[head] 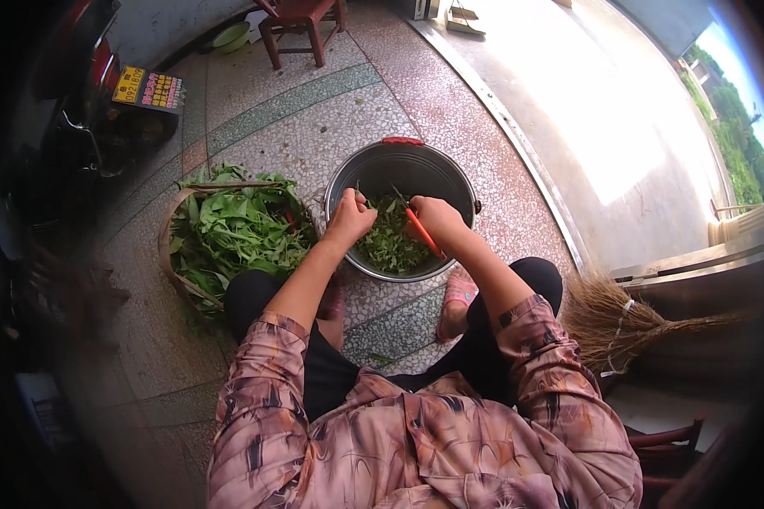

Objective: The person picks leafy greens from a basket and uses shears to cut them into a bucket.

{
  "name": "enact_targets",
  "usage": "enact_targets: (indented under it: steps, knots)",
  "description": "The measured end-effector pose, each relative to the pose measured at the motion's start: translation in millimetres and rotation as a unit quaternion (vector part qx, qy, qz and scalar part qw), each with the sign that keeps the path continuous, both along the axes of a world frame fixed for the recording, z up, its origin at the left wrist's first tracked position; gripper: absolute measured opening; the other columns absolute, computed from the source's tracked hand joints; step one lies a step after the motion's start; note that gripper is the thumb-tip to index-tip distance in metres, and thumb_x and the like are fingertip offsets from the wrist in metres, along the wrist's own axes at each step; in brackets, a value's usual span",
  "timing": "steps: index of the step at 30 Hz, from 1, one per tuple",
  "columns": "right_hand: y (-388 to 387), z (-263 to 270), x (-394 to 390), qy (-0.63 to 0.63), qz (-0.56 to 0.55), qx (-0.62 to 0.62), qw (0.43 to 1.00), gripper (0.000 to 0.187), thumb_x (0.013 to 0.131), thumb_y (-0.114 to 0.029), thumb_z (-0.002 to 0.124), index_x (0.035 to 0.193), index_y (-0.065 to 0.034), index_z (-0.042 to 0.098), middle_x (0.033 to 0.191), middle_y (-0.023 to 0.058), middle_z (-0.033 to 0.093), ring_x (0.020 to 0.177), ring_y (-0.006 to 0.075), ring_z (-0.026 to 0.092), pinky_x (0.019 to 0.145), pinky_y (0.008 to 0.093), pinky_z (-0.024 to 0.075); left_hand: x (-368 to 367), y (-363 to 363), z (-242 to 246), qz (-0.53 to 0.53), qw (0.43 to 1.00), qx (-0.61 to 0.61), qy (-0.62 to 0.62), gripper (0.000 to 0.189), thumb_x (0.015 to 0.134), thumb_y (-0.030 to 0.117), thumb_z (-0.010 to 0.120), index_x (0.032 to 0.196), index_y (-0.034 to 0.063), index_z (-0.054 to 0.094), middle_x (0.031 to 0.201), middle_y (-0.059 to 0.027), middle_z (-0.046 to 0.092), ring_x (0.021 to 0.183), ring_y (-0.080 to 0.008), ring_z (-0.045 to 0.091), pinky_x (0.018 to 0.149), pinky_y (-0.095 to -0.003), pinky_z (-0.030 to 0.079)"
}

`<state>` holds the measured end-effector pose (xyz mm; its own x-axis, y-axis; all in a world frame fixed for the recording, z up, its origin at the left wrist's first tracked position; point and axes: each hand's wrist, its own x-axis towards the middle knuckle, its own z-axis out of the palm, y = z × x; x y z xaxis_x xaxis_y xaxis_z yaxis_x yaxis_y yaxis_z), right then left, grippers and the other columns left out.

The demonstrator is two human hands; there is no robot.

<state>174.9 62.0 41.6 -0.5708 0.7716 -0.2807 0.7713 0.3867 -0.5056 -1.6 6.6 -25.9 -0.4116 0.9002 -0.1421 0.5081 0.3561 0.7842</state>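
A round metal bucket (442, 168) with a red handle grip (402, 140) stands on the floor between my feet. Chopped green leaves (391, 245) cover its bottom. Over the bucket's left side, my left hand (352, 217) has its fingers closed on a small bit of green stem, mostly hidden by the fingers. Orange-handled scissors (425, 232) are in my right hand (438, 219), above the right part of the bucket; their blades point up and left, towards the left hand. To the left, a basket (169, 238) is heaped with uncut leafy green stems (239, 223).
A parked motorcycle (89, 127) with a plate stands at the far left. Beyond the bucket are a dark red wooden chair (302, 28) and a green basin (232, 38). A straw broom (636, 324) lies at my right. A metal door track (503, 121) borders the sunlit paving.
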Motion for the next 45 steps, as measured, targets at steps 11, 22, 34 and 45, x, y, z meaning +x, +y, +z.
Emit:
enact_targets:
  steps: [11,22,34,45]
  knots:
    - [4.8,7.5,1.8,0.072,-0.067,0.004,0.995,0.024,0.064,-0.019,0.055,0.082,-0.0024,0.053,0.082,0.0199,0.058,0.081,0.0356,0.056,0.069,0.0409,0.044,10.3,-13.5,32.6,-0.208,0.931,-0.202,0.221,0.041,0.076,0.03,0.052,0.108,0.0051,0.054,0.104,-0.0168,0.054,0.106,-0.0319,0.045,0.09,-0.0442,0.03]
    - [-0.4,1.6,-14.6,0.058,-0.049,-0.012,0.997,0.024,0.067,-0.019,0.052,0.084,-0.0033,0.052,0.065,0.0147,0.058,0.057,0.0271,0.059,0.055,0.0348,0.0455,-1.0,-42.4,100.8,-0.119,0.97,0.125,0.168,0.034,0.076,0.014,0.055,0.107,0.0027,0.048,0.094,-0.0145,0.057,0.082,-0.028,0.059,0.069,-0.0359,0.047]
    - [-6.5,-11.9,-7.5,0.01,0.037,0.088,0.995,0.031,0.071,-0.022,0.052,0.096,-0.0045,0.05,0.077,0.0188,0.059,0.074,0.0364,0.057,0.065,0.0426,0.0441,-125.5,-229.4,-13.8,0.063,0.979,0.048,0.19,0.017,0.077,0.006,0.051,0.091,0.0004,0.059,0.081,-0.0142,0.061,0.075,-0.0271,0.059,0.066,-0.0334,0.047]
    - [-17.0,-22.7,-13.4,0.01,0.123,0.094,0.988,0.025,0.074,-0.02,0.05,0.093,-0.005,0.051,0.069,0.0226,0.057,0.069,0.0392,0.056,0.062,0.045,0.0431,-76.2,-251.4,-95.3,0.027,0.952,-0.079,0.295,0.021,0.072,0.007,0.054,0.092,0.0082,0.062,0.109,-0.0158,0.045,0.101,-0.0338,0.041,0.08,-0.0419,0.038]
